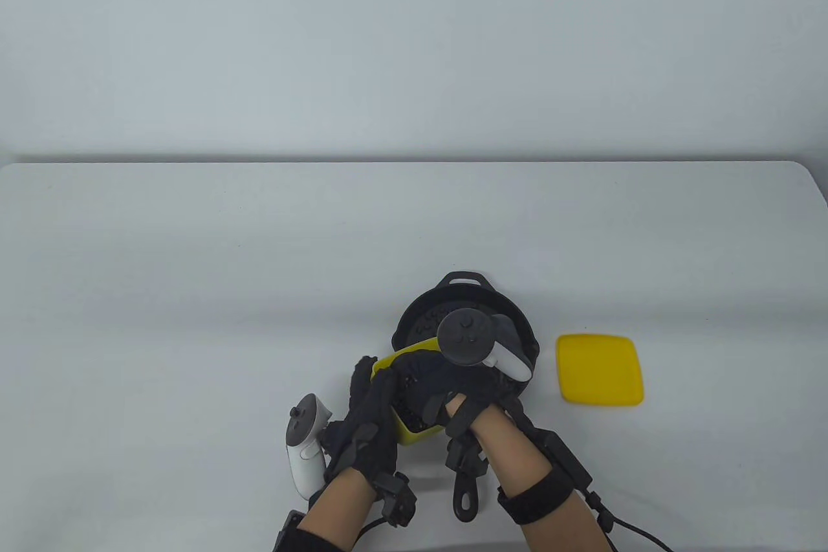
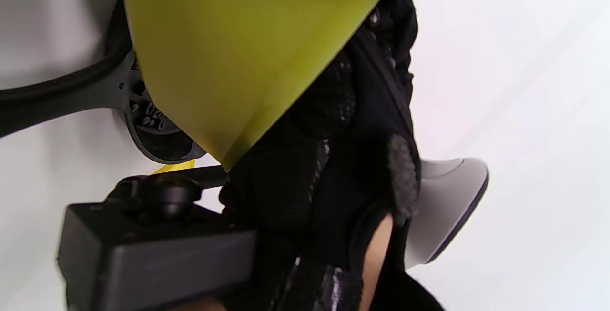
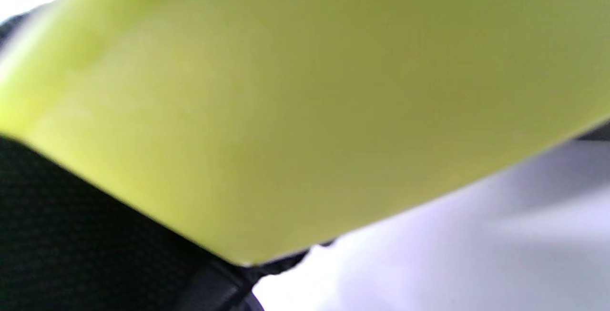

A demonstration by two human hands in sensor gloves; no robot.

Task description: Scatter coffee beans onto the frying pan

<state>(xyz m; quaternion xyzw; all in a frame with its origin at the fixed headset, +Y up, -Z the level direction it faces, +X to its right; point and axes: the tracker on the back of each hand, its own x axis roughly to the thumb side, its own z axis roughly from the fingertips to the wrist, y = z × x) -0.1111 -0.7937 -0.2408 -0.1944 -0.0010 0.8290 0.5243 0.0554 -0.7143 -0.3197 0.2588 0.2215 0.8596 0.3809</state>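
Smooth yellow plastic container [image 1: 409, 429] of dark coffee beans [image 1: 414, 413], tilted at the near rim of the round black frying pan [image 1: 511, 322] on the tabletop [image 1: 194, 287]. Left hand [image 1: 369, 422] grips its side. Right hand [image 1: 462, 384] reaches into it; grasp undeterminable. Rounded-square yellow lid [image 1: 599, 369] lies right, apart.

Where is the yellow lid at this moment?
In the table view the yellow lid lies flat on the table, just right of the frying pan, apart from both hands.

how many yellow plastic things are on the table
2: a yellow plastic container of coffee beans, held by both hands beside the black frying pan, and a yellow square lid right of it.
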